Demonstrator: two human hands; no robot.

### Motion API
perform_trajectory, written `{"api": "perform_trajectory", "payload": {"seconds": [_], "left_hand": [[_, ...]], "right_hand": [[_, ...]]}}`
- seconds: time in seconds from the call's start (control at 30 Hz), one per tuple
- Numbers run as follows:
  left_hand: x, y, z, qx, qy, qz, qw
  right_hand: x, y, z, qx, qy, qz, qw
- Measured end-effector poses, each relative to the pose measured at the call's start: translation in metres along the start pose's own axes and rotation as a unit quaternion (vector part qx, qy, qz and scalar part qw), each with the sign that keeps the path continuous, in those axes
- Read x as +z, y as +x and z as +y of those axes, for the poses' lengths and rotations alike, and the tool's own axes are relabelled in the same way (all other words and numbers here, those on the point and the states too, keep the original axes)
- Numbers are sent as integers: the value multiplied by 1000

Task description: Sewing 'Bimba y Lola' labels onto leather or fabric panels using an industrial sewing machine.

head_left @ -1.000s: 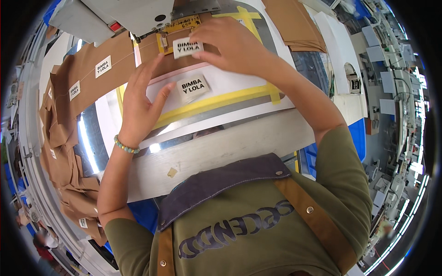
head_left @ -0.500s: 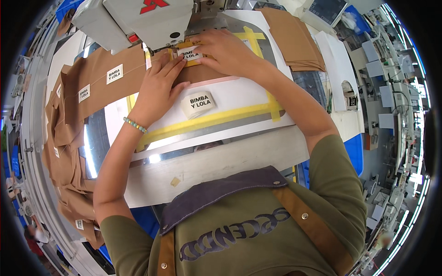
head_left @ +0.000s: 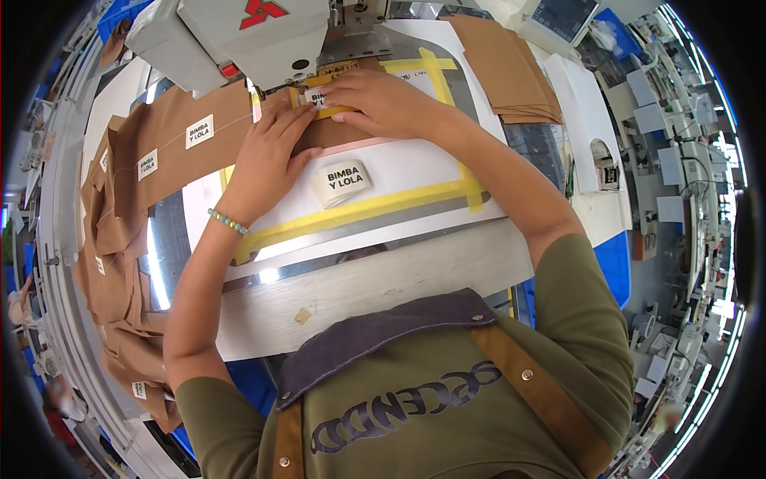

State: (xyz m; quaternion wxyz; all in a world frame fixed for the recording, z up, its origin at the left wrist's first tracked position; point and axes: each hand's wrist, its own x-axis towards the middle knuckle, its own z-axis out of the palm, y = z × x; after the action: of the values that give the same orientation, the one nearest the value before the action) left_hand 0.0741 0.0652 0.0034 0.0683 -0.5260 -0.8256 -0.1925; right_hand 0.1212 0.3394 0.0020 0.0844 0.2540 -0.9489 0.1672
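My left hand [head_left: 271, 160] lies with fingers stretched out on a brown cloth-like strip [head_left: 171, 108], close to the sewing machine's needle area. Beside it, my right hand [head_left: 391, 104] rests over a yellow-edged guide [head_left: 331, 73], its thumb and fingers apart. A white printed label [head_left: 315, 97] shows partly within the guide, beneath the right fingertips. The sewing machine head [head_left: 247, 36] stands just beyond both hands. Nearer me, a small stack of white labels [head_left: 341, 184] sits on white paper [head_left: 295, 203]. The needle tip is hard to make out.
The brown strip, with labels at intervals, runs left and bunches in folds [head_left: 120, 279] over the table's left side. Flat brown pieces [head_left: 507, 76] are stacked at back right. Yellow tape [head_left: 367, 211] borders the white paper. A screen [head_left: 562, 20] stands beyond.
My right hand has come slightly nearer me and left, its fingers covering more of the label. More of the guide's far edge shows. My left hand has shifted slightly left.
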Motion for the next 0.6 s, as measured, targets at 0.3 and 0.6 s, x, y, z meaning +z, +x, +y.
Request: {"api": "perform_trajectory", "payload": {"seconds": [0.3, 0.6], "left_hand": [[-27, -20, 4, -17, -20, 3, 1000], [-36, -25, 0, -25, -24, -4, 999]], "right_hand": [[6, 1, 4, -28, -8, 29, 999], [3, -1, 3, -47, -22, 46, 998]]}}
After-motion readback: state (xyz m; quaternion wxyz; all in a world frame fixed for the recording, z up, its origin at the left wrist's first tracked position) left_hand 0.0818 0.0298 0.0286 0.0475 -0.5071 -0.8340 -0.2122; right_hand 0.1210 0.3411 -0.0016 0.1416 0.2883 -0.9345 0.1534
